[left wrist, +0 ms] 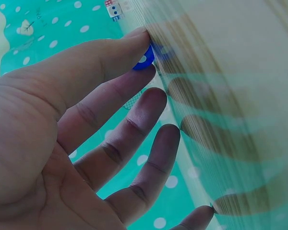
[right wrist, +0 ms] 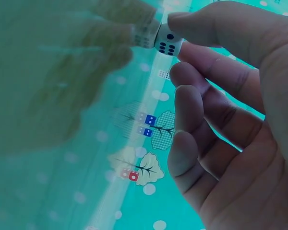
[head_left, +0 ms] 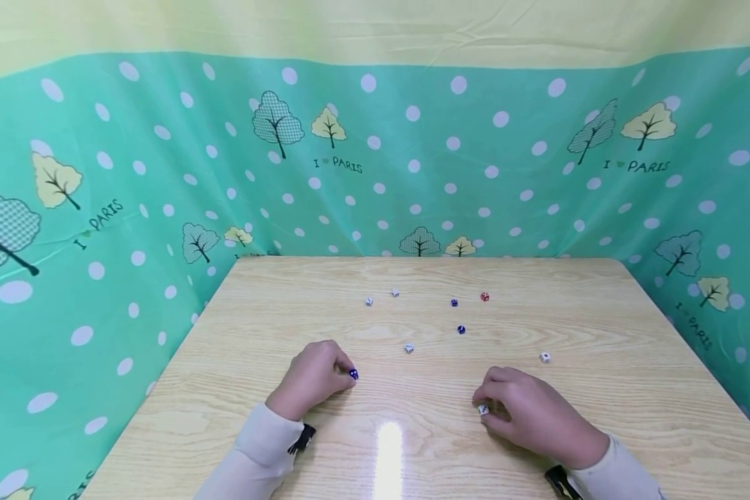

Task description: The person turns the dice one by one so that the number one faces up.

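Note:
At the left front of the table my left hand (head_left: 312,378) pinches a blue die (head_left: 353,374) between thumb and index finger. In the left wrist view this blue die (left wrist: 143,60) touches the tabletop, and the other fingers are spread loosely. Over on the right, my right hand (head_left: 531,417) pinches a white die (head_left: 483,410) with thumb and index finger. The right wrist view shows black pips on that white die (right wrist: 168,43), which stands at the table surface. Nearest beyond the right hand lies another white die (head_left: 545,357); a further white die (head_left: 409,348) lies between the hands.
Farther back on the wooden table (head_left: 300,285) are two white dice, one left (head_left: 369,301) and one right (head_left: 395,293). A blue die (head_left: 454,303), a second blue die (head_left: 461,330) and a red die (head_left: 485,296) lie right of them. A green patterned curtain (head_left: 412,160) surrounds the table.

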The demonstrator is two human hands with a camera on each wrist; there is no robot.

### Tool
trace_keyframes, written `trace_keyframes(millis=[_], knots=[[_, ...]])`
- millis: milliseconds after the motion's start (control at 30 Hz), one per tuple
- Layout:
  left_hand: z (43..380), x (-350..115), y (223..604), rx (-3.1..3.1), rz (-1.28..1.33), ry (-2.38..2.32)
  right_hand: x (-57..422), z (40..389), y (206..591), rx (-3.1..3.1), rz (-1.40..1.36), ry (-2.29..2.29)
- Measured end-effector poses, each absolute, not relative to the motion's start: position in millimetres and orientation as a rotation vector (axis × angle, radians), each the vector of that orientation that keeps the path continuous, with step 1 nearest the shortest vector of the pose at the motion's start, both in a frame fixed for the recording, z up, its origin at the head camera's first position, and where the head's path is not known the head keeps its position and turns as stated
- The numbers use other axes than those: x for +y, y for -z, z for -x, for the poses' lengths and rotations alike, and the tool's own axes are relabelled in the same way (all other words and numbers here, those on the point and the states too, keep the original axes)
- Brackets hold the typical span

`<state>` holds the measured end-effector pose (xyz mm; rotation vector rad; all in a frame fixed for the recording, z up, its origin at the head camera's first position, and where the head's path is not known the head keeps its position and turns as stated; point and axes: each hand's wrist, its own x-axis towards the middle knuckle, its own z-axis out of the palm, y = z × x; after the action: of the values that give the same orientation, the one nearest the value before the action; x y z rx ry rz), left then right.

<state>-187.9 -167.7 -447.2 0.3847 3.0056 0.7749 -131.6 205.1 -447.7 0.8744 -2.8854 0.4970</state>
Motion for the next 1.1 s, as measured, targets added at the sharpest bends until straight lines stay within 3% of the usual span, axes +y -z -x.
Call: trace_keyframes(millis=[700,1100], knots=[[187.6,-168.0,447.0,3.011,-0.391,-0.786,204.8,133.0,446.6,-2.871,-0.956,-0.611],[187.2,-167.3,445.7,3.006,-0.388,-0.780,209.8,137.4,445.8,-2.984,-0.864,-0.818]])
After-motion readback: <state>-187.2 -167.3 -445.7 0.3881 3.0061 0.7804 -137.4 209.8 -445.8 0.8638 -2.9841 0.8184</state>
